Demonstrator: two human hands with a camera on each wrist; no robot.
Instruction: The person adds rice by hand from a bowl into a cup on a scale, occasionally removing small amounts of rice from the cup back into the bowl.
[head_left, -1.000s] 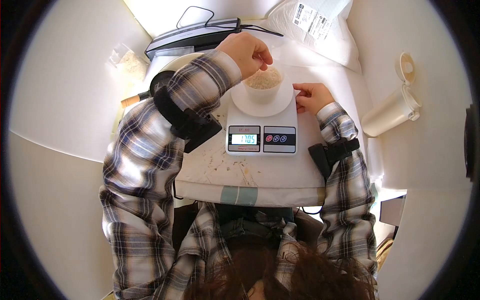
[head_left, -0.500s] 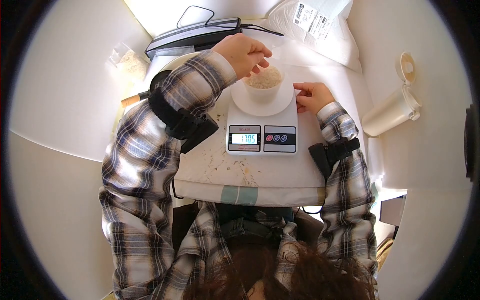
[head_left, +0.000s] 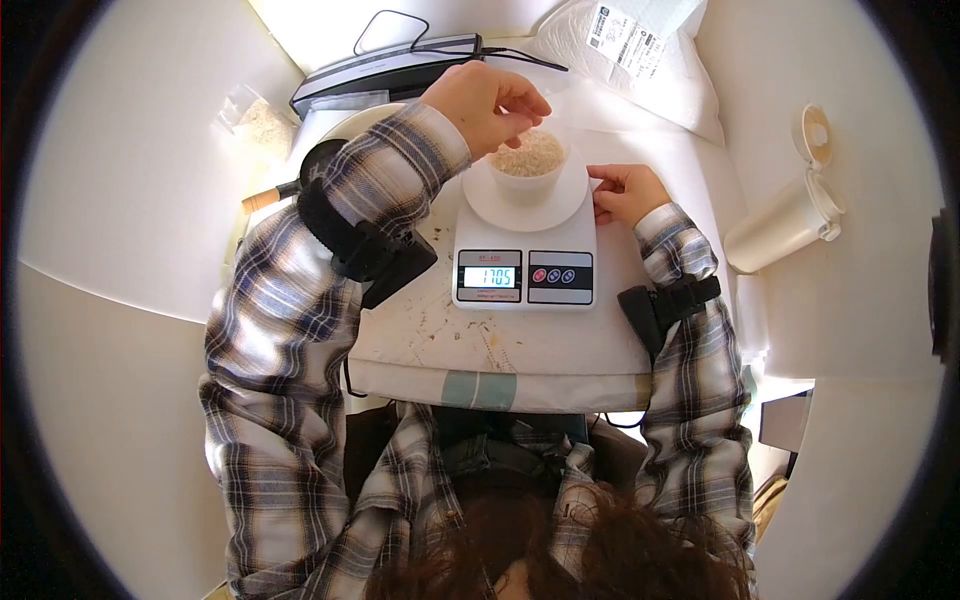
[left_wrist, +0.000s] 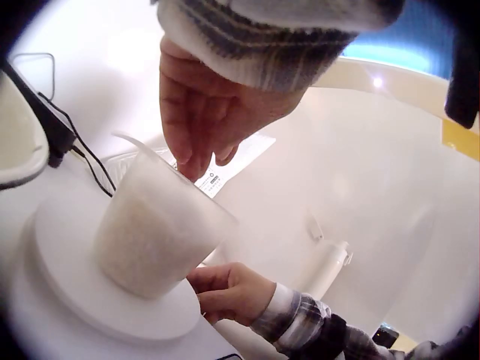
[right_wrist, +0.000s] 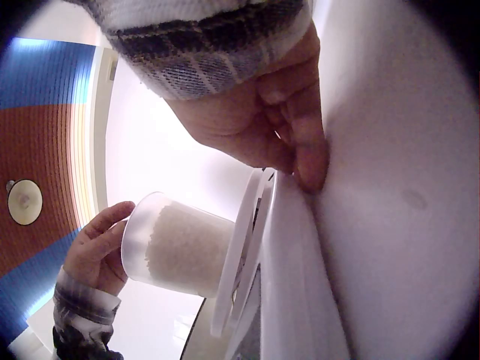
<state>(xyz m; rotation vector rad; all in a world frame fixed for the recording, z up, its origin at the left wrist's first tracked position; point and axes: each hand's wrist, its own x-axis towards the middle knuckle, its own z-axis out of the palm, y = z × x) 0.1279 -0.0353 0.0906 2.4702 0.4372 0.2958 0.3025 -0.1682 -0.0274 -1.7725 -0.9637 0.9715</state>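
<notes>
Positioning the left hand (head_left: 480,105) above the translucent cup (head_left: 527,190), with only a slight shift of the fingers since 0.5 s ago. Reading digits 1705 on the lit display (head_left: 490,278) both then and now; to be judged as no added weight registered between those 2 moments. Gathering the left fingertips loosely, pointing down over the cup's mouth; impossible to tell pinched grains from bare fingertips. Resting the right hand (head_left: 632,195) at the right edge of the digital kitchen scale (head_left: 525,241), fingers touching, not clamped. Bearing the cup upright on the round white weighing plate (head_left: 527,222). Filled with pale, dry-looking rice (head_left: 535,155) to just below the rim.
</notes>
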